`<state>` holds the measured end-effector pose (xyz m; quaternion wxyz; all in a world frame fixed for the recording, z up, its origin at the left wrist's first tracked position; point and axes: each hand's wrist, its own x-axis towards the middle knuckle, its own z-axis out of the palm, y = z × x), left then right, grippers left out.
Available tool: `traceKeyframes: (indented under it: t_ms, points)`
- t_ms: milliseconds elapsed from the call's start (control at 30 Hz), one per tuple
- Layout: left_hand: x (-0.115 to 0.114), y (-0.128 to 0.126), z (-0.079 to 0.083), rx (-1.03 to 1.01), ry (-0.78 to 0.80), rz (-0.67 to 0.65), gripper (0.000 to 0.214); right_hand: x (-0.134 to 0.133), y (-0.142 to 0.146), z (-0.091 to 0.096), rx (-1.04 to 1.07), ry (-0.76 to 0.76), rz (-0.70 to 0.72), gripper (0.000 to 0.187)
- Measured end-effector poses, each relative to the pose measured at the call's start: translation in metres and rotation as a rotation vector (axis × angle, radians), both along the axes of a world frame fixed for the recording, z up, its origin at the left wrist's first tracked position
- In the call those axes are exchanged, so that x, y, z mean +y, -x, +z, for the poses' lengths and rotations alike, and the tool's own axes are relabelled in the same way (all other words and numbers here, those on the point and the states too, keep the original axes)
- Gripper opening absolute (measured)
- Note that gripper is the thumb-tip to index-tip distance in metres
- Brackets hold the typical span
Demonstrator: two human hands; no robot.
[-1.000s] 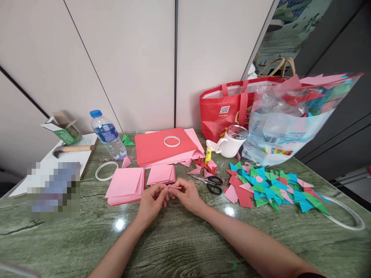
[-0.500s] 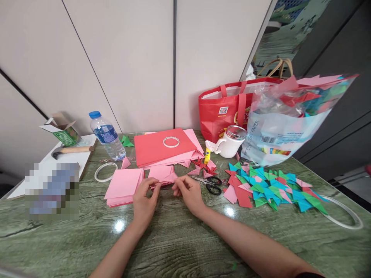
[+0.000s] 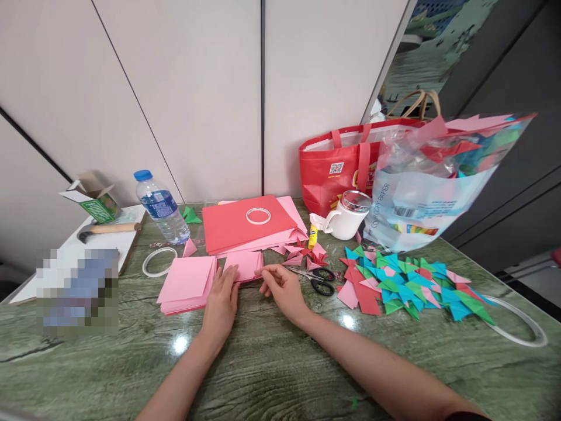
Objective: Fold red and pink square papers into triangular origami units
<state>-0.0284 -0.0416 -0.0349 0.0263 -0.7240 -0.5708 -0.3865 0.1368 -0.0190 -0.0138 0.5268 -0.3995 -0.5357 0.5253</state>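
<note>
In the head view, a small stack of pink paper (image 3: pixel 242 264) lies between my hands, its top sheet flat. My left hand (image 3: pixel 222 301) rests at the stack's left front corner, fingers stretched out over its edge. At the stack's right front corner, my right hand (image 3: pixel 283 291) has thumb and forefinger closed on the paper's edge, the other fingers curled under. A thicker stack of pink squares (image 3: pixel 186 278) sits just left of my left hand. Scissors with black handles (image 3: pixel 323 280) lie right of my right hand, beside several folded pink and red paper pieces (image 3: pixel 302 254).
Red sheets (image 3: pixel 232 225) carry a tape roll (image 3: pixel 258 216) behind the stacks. Left are a water bottle (image 3: pixel 160 207), another tape roll (image 3: pixel 158 261) and a hammer (image 3: pixel 107 229). Right are folded coloured pieces (image 3: pixel 412 283), a mug (image 3: pixel 350 219), a glue stick (image 3: pixel 312 237) and bags (image 3: pixel 324 181).
The raised, partly folded pink sheet between my fingers now lies flat on the stack. My left hand has gone from a pinch to stretched fingers. The right hand stays near the same corner.
</note>
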Motion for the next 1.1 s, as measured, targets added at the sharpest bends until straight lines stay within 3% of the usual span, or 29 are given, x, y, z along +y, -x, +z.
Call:
traceKeyframes:
  t_ms: [200,400,567,867,1100]
  points:
    - [0.0,-0.001,0.0,0.063,-0.029,-0.018,0.033,0.004,-0.001,-0.006,-0.058,-0.021,-0.089,0.026]
    - [0.0,0.001,0.0,0.035,0.071,-0.059,0.033,0.006,0.0,-0.01,-0.097,0.012,-0.024,0.032]
    - [-0.002,-0.001,0.009,-0.101,0.134,-0.004,0.025,0.006,0.0,-0.013,-0.091,-0.037,-0.04,0.026]
    - [-0.008,-0.01,0.039,-0.475,0.286,0.16,0.01,0.005,-0.002,-0.01,-0.093,-0.068,-0.037,0.023]
    - [-0.005,-0.01,0.043,-0.665,0.358,0.186,0.011,0.005,-0.002,-0.012,-0.076,-0.06,-0.054,0.021]
